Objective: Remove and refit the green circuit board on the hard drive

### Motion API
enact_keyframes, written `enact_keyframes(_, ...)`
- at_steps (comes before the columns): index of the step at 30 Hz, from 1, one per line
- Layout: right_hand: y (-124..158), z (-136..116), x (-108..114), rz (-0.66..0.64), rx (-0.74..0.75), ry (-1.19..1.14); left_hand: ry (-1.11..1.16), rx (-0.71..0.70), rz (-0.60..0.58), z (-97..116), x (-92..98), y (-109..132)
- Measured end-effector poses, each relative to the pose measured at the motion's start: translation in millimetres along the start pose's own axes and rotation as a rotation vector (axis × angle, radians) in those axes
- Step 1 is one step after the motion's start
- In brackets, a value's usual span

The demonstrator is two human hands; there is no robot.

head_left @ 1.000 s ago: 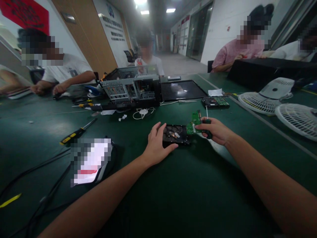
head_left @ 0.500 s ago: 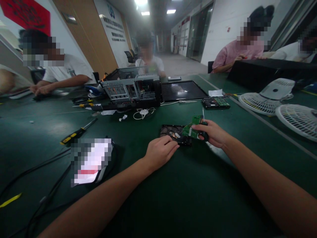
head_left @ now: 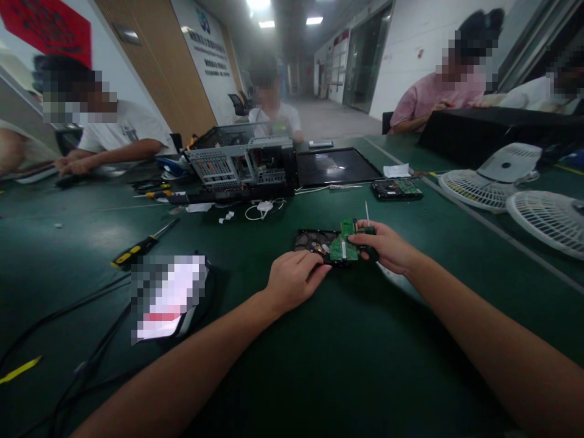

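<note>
A black hard drive (head_left: 306,239) lies on the green table with its underside up. My left hand (head_left: 294,278) grips its near edge, with the fingers closed and the fingertips partly hidden. Between the thumb and fingers of my right hand (head_left: 387,246) is a green circuit board (head_left: 345,246), held over the drive's right end. That same hand also has a screwdriver (head_left: 371,243) with a dark handle in it, its thin shaft pointing up and away. I cannot tell whether the board touches the drive.
A second hard drive (head_left: 396,189) lies farther right, near white fan grilles (head_left: 545,222). An open computer case (head_left: 241,161) and a dark flat panel (head_left: 337,166) are at the back. Left are a yellow-black screwdriver (head_left: 137,249), a lit phone (head_left: 171,298) and cables. Several people sit around.
My right hand has brought the circuit board slightly left and down, turning it flatter over the drive. My left hand has stayed on the drive's edge.
</note>
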State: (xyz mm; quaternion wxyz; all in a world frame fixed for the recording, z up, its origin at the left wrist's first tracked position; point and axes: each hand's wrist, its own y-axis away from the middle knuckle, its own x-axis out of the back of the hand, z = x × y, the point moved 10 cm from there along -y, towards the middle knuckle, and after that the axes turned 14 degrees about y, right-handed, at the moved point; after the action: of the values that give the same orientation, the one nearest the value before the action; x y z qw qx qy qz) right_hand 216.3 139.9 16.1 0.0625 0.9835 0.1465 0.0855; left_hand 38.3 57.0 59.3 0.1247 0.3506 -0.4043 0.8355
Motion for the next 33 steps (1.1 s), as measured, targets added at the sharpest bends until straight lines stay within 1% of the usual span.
enact_keyframes(3,1.0,-1.7,-4.3,-0.012,0.010,0.020,-0.001,0.000,0.029,1.9,5.9,-2.0)
enact_keyframes(5,1.5,-2.3,-6.3,-0.015,0.015,0.040,0.001,0.040,0.063,-3.4,9.6,-2.1)
enact_keyframes(8,1.5,-2.0,-7.9,-0.016,0.025,0.058,0.000,0.176,0.091,-23.5,9.2,1.2)
enact_keyframes(12,1.1,-0.1,-6.8,-0.005,0.036,0.089,-0.006,0.376,0.049,-54.6,-2.0,9.4)
enact_keyframes(15,1.3,-0.6,-5.1,0.000,0.051,0.129,0.024,0.446,0.004,-66.5,-9.2,12.2)
enact_keyframes(23,1.7,-3.9,0.7,-0.002,0.085,0.256,0.081,0.529,-0.139,-73.2,-17.2,11.9)
enact_keyframes(29,0.6,2.2,4.8,0.031,0.031,0.316,0.083,0.578,-0.159,-74.8,-16.8,13.1)
enact_keyframes(33,1.0,1.5,4.3,0.030,0.034,0.277,0.070,0.594,-0.152,-71.9,-15.3,13.2)
